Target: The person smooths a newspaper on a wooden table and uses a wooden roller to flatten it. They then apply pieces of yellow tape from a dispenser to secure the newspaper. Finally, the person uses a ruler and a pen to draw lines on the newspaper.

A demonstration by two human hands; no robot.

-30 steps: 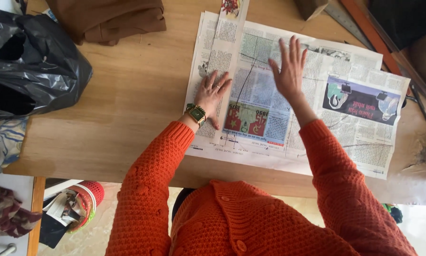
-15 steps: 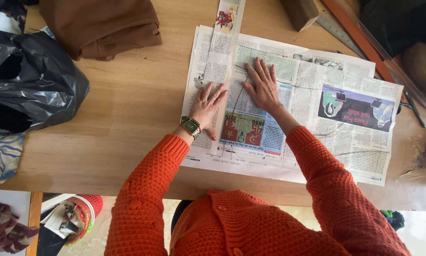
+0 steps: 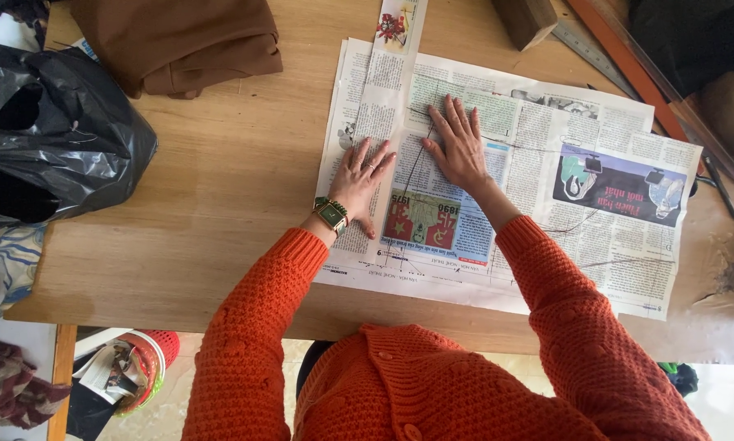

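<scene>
2 hands lay flat on the work: my left hand (image 3: pixel 363 175) pressed, fingers spread and gripping nothing, on a narrow newspaper strip (image 3: pixel 377 122) that ran from the far edge of the bench (image 3: pixel 220 212) toward the near edge; my right hand (image 3: pixel 458 147), equally open and palm down, rested on the newspaper sheets (image 3: pixel 547 163) just beside that strip. The sheets covered the right half of the bench, their near margin close to its near edge.

Risks, as I judged them: the thin paper could have slid or creased under uneven palm pressure; the strip, loose on top, could have skewed off its pencilled lines; the near margin could have torn if my orange sleeves dragged it.

Count: 1 strip; at least 2 overlapping sheets, exact number not discernible; 1 green wristwatch (image 3: pixel 331 214) on the left wrist; 1 ring on the left hand; 1 black plastic bag (image 3: pixel 57 139) at the left edge; 1 folded brown cloth (image 3: pixel 179 41) near the far left corner; 1 wooden block (image 3: pixel 526 20) at the far edge; 1 long ruler (image 3: pixel 628 57) with a metal straightedge beside it toward the far right corner.
</scene>
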